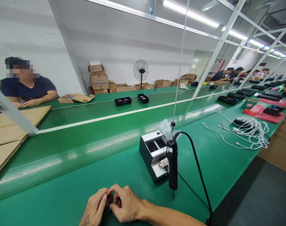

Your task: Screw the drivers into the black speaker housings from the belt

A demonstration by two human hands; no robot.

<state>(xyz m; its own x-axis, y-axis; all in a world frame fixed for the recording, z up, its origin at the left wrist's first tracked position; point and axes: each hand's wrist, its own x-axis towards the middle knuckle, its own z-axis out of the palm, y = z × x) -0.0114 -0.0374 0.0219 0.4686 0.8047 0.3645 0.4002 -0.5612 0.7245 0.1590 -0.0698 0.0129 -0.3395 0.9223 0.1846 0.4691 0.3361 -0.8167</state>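
My left hand (pixel 96 205) rests at the front edge of the green table, its fingers closed together. Touching its fingertips is my right hand (pixel 126 202), with curled fingers and a dark hollow beneath them. No object shows in either hand. Ahead and to the right hangs a black electric screwdriver (pixel 172 164), upright on a cord, its bit pointing down beside my right forearm. Just behind it sits a black and silver screw feeder (pixel 154 155), partly covered by the screwdriver. A clear plastic bag (pixel 165 127) lies behind that machine.
A green conveyor belt (pixel 86 138) runs past, with two black trays (pixel 123 100) beyond it. White cables (pixel 253 131) lie in a heap at right. Flat cardboard (pixel 18 124) lies at left. A co-worker (pixel 29 84) sits opposite. A black cable (pixel 198 163) loops down from the screwdriver.
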